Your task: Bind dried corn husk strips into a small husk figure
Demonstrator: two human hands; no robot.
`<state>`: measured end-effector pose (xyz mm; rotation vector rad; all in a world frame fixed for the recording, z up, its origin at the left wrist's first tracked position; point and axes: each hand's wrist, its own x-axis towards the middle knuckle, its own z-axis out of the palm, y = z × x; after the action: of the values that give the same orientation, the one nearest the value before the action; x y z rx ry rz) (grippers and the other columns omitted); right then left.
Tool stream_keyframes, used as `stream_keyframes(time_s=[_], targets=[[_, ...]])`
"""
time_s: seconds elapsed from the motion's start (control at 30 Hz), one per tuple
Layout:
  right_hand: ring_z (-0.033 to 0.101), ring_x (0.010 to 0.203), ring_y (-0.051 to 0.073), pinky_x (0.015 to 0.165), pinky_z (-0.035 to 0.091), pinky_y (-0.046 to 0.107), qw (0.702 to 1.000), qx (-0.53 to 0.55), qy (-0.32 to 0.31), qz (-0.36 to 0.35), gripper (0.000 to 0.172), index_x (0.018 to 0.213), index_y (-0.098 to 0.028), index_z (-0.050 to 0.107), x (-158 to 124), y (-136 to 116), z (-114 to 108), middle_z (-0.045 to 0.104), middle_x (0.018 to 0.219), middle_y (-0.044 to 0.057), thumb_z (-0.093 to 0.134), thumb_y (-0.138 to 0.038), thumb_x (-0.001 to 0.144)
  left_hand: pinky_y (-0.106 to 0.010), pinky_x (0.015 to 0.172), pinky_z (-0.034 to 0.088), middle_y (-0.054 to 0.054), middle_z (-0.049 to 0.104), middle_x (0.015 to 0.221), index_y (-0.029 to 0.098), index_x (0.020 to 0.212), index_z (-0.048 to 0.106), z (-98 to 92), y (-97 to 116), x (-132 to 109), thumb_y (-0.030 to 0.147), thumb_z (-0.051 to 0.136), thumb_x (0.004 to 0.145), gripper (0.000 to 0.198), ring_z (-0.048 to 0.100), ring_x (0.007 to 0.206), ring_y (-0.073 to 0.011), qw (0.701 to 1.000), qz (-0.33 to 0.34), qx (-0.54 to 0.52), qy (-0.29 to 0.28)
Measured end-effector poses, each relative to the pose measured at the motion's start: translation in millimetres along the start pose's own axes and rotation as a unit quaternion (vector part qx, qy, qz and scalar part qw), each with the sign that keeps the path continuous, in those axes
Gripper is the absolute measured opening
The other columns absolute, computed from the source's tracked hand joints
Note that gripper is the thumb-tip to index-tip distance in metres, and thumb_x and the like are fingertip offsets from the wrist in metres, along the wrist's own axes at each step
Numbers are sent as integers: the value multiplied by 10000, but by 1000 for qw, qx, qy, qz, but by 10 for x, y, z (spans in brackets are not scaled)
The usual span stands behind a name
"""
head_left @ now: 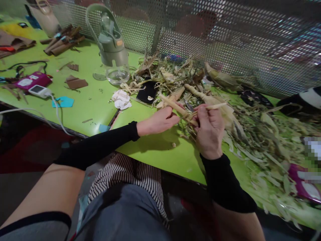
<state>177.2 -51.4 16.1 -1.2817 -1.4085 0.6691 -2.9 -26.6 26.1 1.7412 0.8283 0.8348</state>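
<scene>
Being pinched in the right hand (210,132) is a pale strip (217,106), one end jutting past that hand's right side. By the curled left hand (160,119), a pale stalk (168,100) is gripped, slanted toward the right hand. Beyond both hands, husk scraps (173,72) are heaped.
</scene>
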Motion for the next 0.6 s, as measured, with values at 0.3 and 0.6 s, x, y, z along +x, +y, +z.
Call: stream_keyframes(time_s=[0.3, 0.6], targets=[[438, 462, 103, 420, 369, 266, 999, -26, -33, 31, 452, 942, -261, 610, -5, 4, 51, 551, 651, -56, 696, -702, 901, -283, 699, 512, 5, 605, 809, 149, 1119, 621, 39, -62, -38, 350, 665, 951, 266, 580, 708, -130, 998, -32, -1, -49], [454, 498, 131, 487, 376, 293, 997, -29, -75, 10, 485, 1059, -271, 611, -101, -88, 87, 522, 624, -57, 629, -739, 934, -300, 858, 529, -33, 663, 945, 149, 939, 642, 42, -89, -31, 284, 600, 982, 148, 612, 880, -144, 999, -25, 27, -29]])
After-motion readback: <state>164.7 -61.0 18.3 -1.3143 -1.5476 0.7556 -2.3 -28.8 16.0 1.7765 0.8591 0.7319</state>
